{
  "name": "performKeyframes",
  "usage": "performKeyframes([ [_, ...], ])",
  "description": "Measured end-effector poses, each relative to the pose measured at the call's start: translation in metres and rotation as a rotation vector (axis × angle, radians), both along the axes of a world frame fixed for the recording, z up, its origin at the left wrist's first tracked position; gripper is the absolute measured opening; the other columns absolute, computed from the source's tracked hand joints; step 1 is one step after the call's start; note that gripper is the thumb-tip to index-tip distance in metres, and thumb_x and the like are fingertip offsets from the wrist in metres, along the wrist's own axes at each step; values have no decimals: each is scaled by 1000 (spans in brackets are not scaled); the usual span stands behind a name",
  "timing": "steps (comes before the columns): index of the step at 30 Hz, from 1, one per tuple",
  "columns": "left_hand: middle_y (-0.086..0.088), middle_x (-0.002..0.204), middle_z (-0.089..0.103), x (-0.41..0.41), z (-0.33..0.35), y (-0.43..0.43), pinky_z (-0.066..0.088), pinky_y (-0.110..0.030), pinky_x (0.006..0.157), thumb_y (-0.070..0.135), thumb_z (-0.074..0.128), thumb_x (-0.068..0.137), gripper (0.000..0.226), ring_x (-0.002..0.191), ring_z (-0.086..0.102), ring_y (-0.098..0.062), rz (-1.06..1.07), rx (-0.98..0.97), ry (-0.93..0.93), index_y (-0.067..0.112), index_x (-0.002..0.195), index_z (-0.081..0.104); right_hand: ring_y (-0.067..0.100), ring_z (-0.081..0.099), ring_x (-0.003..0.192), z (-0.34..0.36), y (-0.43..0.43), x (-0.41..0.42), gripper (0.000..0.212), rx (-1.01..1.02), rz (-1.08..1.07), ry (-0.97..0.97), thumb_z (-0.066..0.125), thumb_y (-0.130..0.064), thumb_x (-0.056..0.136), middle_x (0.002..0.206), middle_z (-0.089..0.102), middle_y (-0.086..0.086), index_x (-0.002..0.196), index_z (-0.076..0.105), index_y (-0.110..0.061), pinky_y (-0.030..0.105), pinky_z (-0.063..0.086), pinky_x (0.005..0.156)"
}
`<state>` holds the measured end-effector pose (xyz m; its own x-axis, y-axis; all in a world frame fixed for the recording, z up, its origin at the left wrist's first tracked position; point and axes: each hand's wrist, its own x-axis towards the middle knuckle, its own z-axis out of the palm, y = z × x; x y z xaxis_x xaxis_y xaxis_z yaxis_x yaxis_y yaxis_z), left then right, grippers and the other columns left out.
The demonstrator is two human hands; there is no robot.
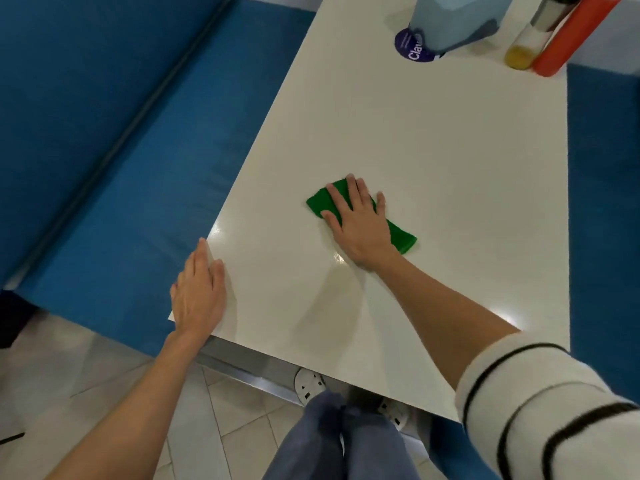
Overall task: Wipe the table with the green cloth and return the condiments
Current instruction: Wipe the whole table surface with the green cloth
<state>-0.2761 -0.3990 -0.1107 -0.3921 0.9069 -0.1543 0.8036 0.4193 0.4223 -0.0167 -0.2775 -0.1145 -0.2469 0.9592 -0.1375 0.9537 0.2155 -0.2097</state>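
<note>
A folded green cloth (pixel 401 239) lies on the white table (pixel 450 150), a bit nearer than its middle. My right hand (pixel 358 223) presses flat on the cloth with fingers spread, covering its centre. My left hand (pixel 199 292) rests flat on the table's near left corner and holds nothing. At the far right edge stand the condiments: a red squeeze bottle (pixel 571 36) and, touching it on the left, a clear bottle with yellow liquid (pixel 526 43).
A pale blue napkin holder (pixel 453 19) stands at the far end over a round purple sticker (pixel 410 46). Blue padded benches (pixel 104 133) run along both sides of the table. My legs and a tiled floor (pixel 86 368) are below the near edge.
</note>
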Motion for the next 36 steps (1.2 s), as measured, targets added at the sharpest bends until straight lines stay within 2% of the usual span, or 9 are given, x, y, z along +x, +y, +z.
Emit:
performKeyframes([
  [2, -8, 148, 38, -2, 3, 1, 30, -53, 103, 34, 30, 102, 52, 127, 41, -33, 18, -14, -61, 19, 151, 21, 26, -1, 147, -2, 4, -34, 58, -6, 9, -11, 18, -52, 100, 161, 0, 9, 153, 9, -30, 50, 0, 116],
  [8, -3, 133, 53, -20, 8, 2, 42, -47, 99, 38, 34, 97, 49, 117, 52, -27, 11, 32, -248, 28, 145, 35, 26, 1, 148, -9, -81, -100, 60, -23, 410, 64, 16, -54, 97, 160, 2, 9, 152, 15, -31, 50, 2, 118],
  [12, 26, 98, 58, -19, 23, 0, 43, -17, 76, 15, 40, 100, 35, 88, 57, 6, 37, 99, -368, 46, 109, 53, 21, 4, 148, -11, -126, -71, 57, -8, 804, 91, 26, -55, 98, 160, 6, 5, 151, 19, -34, 46, 1, 117],
  [14, 27, 95, 58, -23, 23, 1, 38, -9, 70, 13, 40, 100, 34, 86, 57, 5, 63, 88, -378, 38, 114, 59, 17, 8, 147, -6, -111, -53, 54, -16, 920, 115, 29, -55, 98, 160, 9, 0, 149, 24, -37, 47, 0, 117],
  [17, 13, 103, 63, -30, 20, 2, 38, -5, 68, 12, 40, 100, 35, 90, 55, -11, 124, 94, -369, 22, 126, 61, 12, 11, 146, -1, -61, -56, 52, -8, 841, 92, 24, -55, 97, 160, 11, -4, 147, 24, -41, 49, -1, 116],
  [21, 8, 103, 63, -30, 17, -1, 36, 3, 66, 10, 39, 100, 35, 85, 53, -8, 141, 130, -382, 17, 126, 61, 14, -1, 147, 0, -6, -105, 54, -45, 417, 49, 20, -55, 99, 161, -1, -3, 150, 15, -40, 53, -2, 116],
  [25, 6, 117, 63, -30, 13, -2, 35, 4, 70, 15, 41, 101, 34, 98, 53, -6, 172, 144, -400, 15, 130, 59, 23, -7, 147, 1, 3, -157, 57, -85, 177, 63, 21, -50, 100, 161, -4, 6, 152, 11, -31, 52, -6, 114],
  [31, 0, 112, 66, -53, 15, -6, 45, -24, 91, 16, 41, 100, 30, 107, 62, -15, 274, 321, -390, 14, 124, 59, 22, 0, 148, -5, -69, -180, 57, -29, 516, 58, 26, -54, 98, 161, 0, 6, 151, 18, -33, 50, -1, 116],
  [36, 1, 105, 66, -55, 28, 4, 45, -15, 80, 9, 40, 99, 29, 96, 65, -15, 226, 369, -391, 12, 120, 59, 19, 2, 148, -9, -98, -132, 55, -17, 826, 26, 24, -56, 97, 161, 4, 0, 150, 17, -40, 52, -6, 115],
])
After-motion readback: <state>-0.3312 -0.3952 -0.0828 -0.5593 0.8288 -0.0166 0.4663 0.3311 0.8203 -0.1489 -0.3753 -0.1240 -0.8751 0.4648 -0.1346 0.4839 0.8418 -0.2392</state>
